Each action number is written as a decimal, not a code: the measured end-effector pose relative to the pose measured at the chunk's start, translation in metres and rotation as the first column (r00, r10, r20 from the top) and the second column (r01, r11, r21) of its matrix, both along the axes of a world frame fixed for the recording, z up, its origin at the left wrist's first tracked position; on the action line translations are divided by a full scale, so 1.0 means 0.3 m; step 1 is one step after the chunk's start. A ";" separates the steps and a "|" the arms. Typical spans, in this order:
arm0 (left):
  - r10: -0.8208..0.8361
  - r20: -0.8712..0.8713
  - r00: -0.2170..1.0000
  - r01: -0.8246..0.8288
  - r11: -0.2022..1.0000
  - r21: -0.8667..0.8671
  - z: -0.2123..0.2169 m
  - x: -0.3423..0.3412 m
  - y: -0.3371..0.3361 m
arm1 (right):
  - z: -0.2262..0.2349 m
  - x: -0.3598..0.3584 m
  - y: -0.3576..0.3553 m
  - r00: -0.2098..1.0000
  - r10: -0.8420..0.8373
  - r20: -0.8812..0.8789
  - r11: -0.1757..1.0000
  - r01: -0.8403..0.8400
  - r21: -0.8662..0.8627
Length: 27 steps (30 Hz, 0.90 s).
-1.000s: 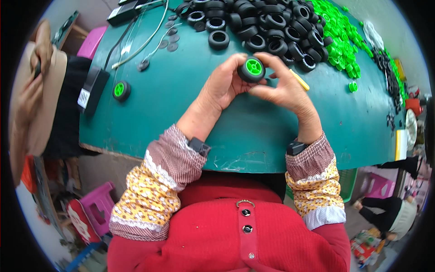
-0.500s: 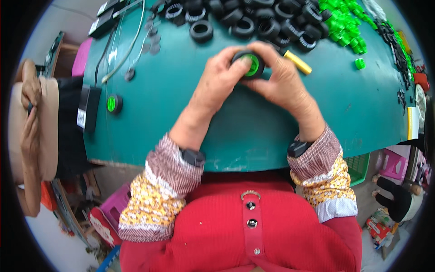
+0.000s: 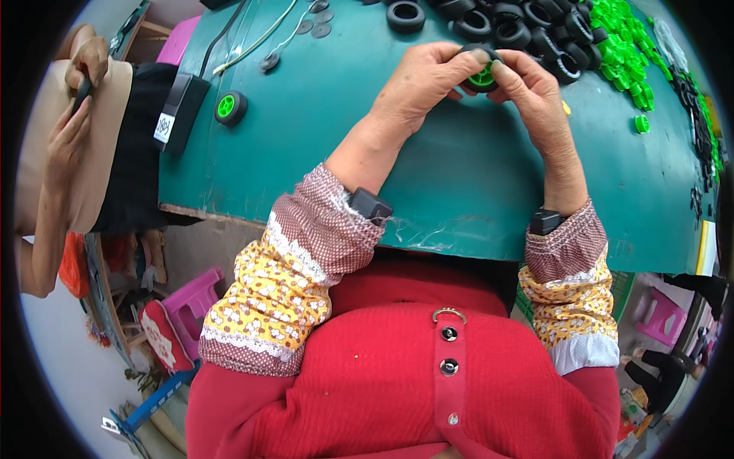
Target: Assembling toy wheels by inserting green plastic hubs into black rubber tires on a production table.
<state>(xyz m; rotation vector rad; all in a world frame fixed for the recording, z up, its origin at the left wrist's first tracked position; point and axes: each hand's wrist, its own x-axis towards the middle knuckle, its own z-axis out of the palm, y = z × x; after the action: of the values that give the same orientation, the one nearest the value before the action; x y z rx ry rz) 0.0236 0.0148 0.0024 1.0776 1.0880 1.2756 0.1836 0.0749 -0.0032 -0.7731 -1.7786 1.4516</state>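
Both of my hands are closed on one toy wheel (image 3: pixel 482 79), a black tyre with a bright green spoked hub facing up. My left hand (image 3: pixel 422 83) grips its left side, the thumb lying over the upper rim. On the other side, my right hand (image 3: pixel 537 93) pinches the tyre, thumb at the hub's edge and fingers curled behind. The wheel is held over the green table (image 3: pixel 344 84). A loose pile of black tyres (image 3: pixel 512 34) lies just beyond my hands. Next to my right hand, only a bit of a yellow handle (image 3: pixel 566 108) shows.
A finished-looking wheel (image 3: pixel 230 109) with green hub lies at the left, near a black box (image 3: pixel 182 115) and a cable (image 3: pixel 256 40). Green hubs (image 3: pixel 623 57) are heaped at the far right, one hub (image 3: pixel 641 124) apart. Another person's hands (image 3: pixel 80 84) hold something dark at far left.
My view has shifted, so the table things sit higher and farther right. My left thumb has moved from the hub's middle to the tyre's upper rim; both hands still hold the wheel.
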 end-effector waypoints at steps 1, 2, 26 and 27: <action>-0.011 0.003 1.000 0.011 1.000 0.019 -0.003 0.000 0.001 | 0.000 0.003 0.006 1.000 -0.007 -0.015 1.000 0.007 0.005; -0.010 0.040 0.999 0.010 1.000 -0.005 -0.019 -0.002 -0.002 | -0.004 -0.006 -0.004 0.999 -0.045 -0.029 0.999 0.044 -0.025; 0.312 -0.429 0.848 -0.119 0.900 0.419 0.040 -0.007 -0.053 | 0.049 -0.035 -0.047 0.959 0.094 -0.266 0.898 -0.197 -0.393; 0.244 -0.298 0.923 -0.143 0.935 0.324 0.027 -0.006 -0.048 | 0.041 -0.029 -0.044 0.948 0.153 -0.280 0.909 -0.246 -0.337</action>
<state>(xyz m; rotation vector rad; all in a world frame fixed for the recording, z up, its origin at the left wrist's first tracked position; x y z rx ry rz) 0.0217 0.0003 0.0105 1.4830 1.3113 1.4842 0.1749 0.0617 0.0090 -0.5660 -1.4451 1.9659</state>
